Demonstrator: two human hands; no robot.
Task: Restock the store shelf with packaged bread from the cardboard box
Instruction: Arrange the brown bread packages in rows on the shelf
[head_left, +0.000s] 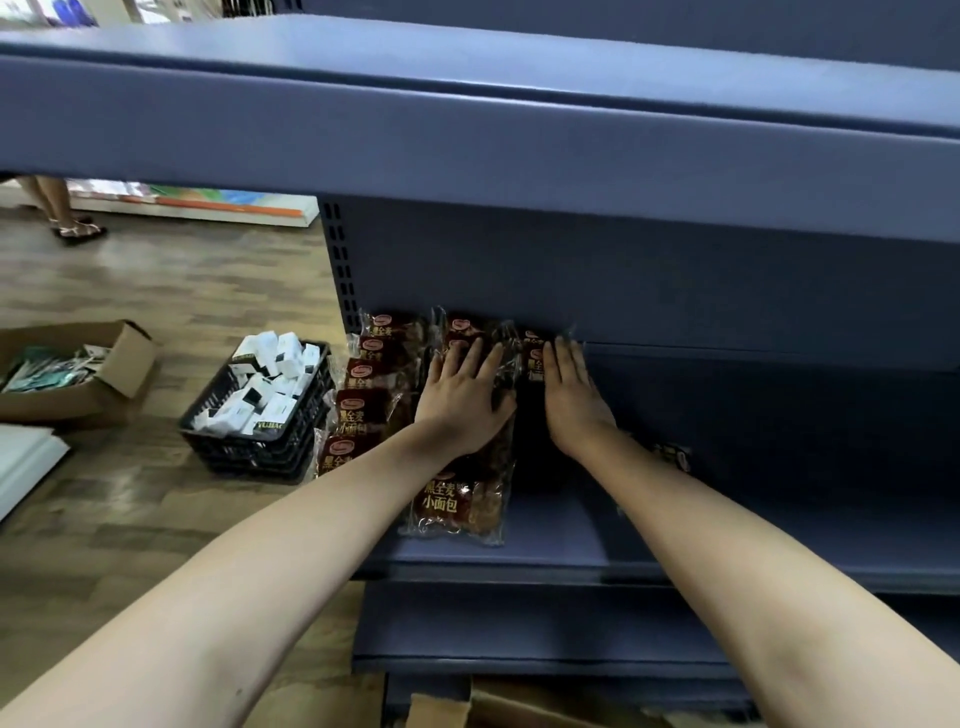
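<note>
Both arms reach into blue shelf (727, 525). Left hand (462, 402) flat, fingers (470, 358) straight, pressing on middle row of bread packs (457, 501); second row (363, 405) just left, at shelf end. Right hand (571, 402) flat beside it, fingertips by a back pack (535, 358). Black crate (260, 447) of white boxes on floor, left.

Crate: black plastic crate (260, 441) on the floor, heaped with small white boxes (270, 374).
Carton: open carton (78, 395) left of the crate, holding teal packets (41, 371).
Floor: wood-pattern planks (156, 291).
Bystander: sandalled feet (78, 228), far left.
</note>
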